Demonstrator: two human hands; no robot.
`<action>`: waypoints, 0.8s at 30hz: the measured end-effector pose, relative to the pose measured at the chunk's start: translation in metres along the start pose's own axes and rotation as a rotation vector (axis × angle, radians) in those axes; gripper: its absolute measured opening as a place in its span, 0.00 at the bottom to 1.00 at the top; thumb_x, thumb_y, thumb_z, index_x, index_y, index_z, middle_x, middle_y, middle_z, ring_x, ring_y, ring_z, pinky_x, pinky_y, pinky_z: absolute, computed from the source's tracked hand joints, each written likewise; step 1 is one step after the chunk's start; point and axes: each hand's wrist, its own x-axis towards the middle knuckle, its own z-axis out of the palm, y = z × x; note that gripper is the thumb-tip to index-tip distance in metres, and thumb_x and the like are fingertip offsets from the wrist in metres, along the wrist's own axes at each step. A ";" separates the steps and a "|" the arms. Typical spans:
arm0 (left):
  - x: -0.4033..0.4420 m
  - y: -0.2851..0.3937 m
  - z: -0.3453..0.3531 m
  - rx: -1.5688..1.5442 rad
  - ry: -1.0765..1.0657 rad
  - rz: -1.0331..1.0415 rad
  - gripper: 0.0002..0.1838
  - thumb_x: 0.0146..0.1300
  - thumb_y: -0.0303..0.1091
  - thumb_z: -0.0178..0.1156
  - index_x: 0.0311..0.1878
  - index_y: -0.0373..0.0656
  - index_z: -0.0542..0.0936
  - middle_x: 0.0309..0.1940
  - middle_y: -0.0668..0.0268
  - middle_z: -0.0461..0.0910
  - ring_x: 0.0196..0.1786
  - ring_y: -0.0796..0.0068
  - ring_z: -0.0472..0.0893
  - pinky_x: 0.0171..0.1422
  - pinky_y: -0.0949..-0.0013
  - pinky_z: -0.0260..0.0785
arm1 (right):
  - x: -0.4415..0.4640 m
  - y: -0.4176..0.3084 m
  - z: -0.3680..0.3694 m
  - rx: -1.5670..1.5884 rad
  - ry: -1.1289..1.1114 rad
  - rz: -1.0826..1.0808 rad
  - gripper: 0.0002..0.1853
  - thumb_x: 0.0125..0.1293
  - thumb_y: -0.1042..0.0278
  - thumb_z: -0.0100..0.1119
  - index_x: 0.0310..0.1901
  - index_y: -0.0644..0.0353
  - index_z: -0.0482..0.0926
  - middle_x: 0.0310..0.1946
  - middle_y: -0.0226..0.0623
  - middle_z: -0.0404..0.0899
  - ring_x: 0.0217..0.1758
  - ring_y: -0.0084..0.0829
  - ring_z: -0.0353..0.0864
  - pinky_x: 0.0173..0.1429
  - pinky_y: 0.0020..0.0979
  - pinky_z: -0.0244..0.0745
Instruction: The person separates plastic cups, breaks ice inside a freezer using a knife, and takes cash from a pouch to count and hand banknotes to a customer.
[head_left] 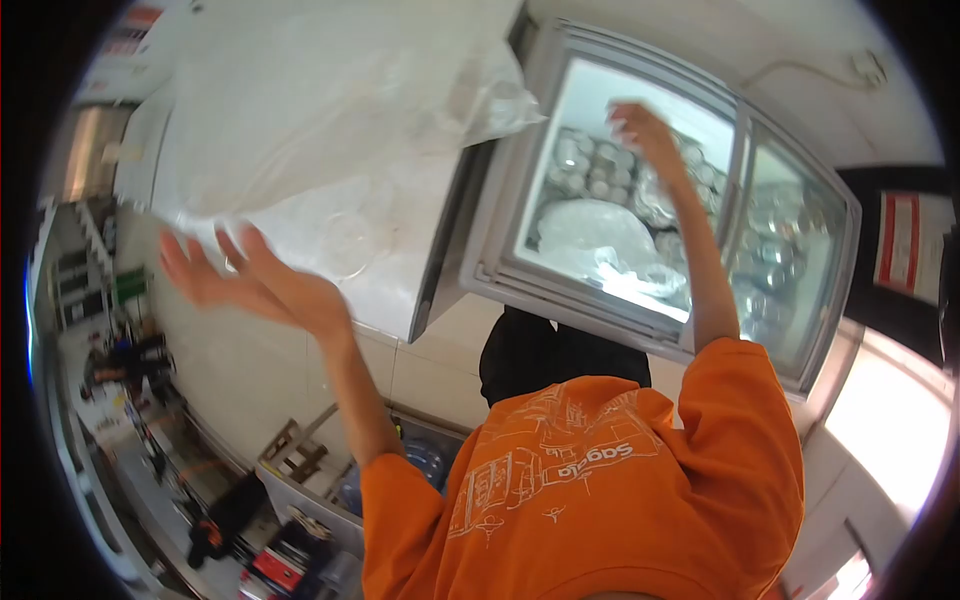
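My left hand (262, 285) is raised beside the edge of a pale table, palm turned up. Its blurred fingers are spread, and a ring shows on one; it holds nothing. My right hand (643, 130) hangs over the uncovered side of a glass-topped chest freezer (505, 270). Motion softens its fingers, which look loosely bent and apart, with nothing visible in them. Below it lie packed clear-wrapped round items (590, 165), whose kind I cannot make out. A large whitish bag (592, 232) and crumpled clear plastic (650, 278) lie nearer the freezer's front edge.
A translucent plastic sheet (330, 110) covers much of the table (375, 265) at left. The freezer's sliding glass (785, 230) covers its right side. Behind my left arm are a grey container (345, 500) with a blue water jug (425, 462) and a wooden stool (292, 452).
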 end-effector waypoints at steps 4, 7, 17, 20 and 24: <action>-0.128 0.009 0.039 0.004 -0.743 0.282 0.27 0.56 0.39 0.59 0.58 0.42 0.65 0.62 0.54 0.53 0.63 0.55 0.57 0.65 0.55 0.53 | -0.105 0.139 -0.005 -0.846 -0.245 0.245 0.11 0.56 0.66 0.53 0.41 0.56 0.76 0.40 0.41 0.78 0.45 0.43 0.78 0.49 0.42 0.71; -0.228 0.012 0.088 -0.302 -1.279 0.119 0.18 0.59 0.34 0.55 0.54 0.45 0.73 0.60 0.56 0.63 0.61 0.54 0.63 0.64 0.55 0.56 | -0.169 0.186 -0.002 -1.019 -0.475 0.628 0.14 0.57 0.65 0.50 0.45 0.56 0.73 0.45 0.43 0.75 0.49 0.47 0.76 0.49 0.48 0.71; -0.408 -0.070 0.214 0.133 -2.105 -0.380 0.13 0.55 0.42 0.60 0.34 0.40 0.81 0.55 0.57 0.70 0.44 0.55 0.77 0.49 0.58 0.71 | -0.180 0.261 -0.003 -1.465 -0.180 0.764 0.16 0.57 0.67 0.49 0.49 0.51 0.72 0.48 0.40 0.74 0.56 0.46 0.70 0.53 0.55 0.65; -0.411 -0.071 0.203 0.327 -2.075 -0.126 0.12 0.51 0.34 0.61 0.36 0.36 0.80 0.51 0.55 0.71 0.39 0.56 0.79 0.46 0.60 0.73 | -0.190 0.280 -0.013 -1.429 -0.242 0.992 0.13 0.57 0.67 0.50 0.45 0.51 0.75 0.46 0.40 0.75 0.56 0.45 0.70 0.54 0.55 0.64; -0.369 -0.064 0.208 0.591 -2.169 0.203 0.14 0.52 0.26 0.57 0.44 0.38 0.78 0.53 0.56 0.69 0.43 0.57 0.78 0.46 0.61 0.74 | -0.185 0.267 -0.030 -1.281 -0.120 1.130 0.09 0.57 0.65 0.50 0.37 0.51 0.79 0.43 0.41 0.76 0.48 0.44 0.76 0.48 0.49 0.69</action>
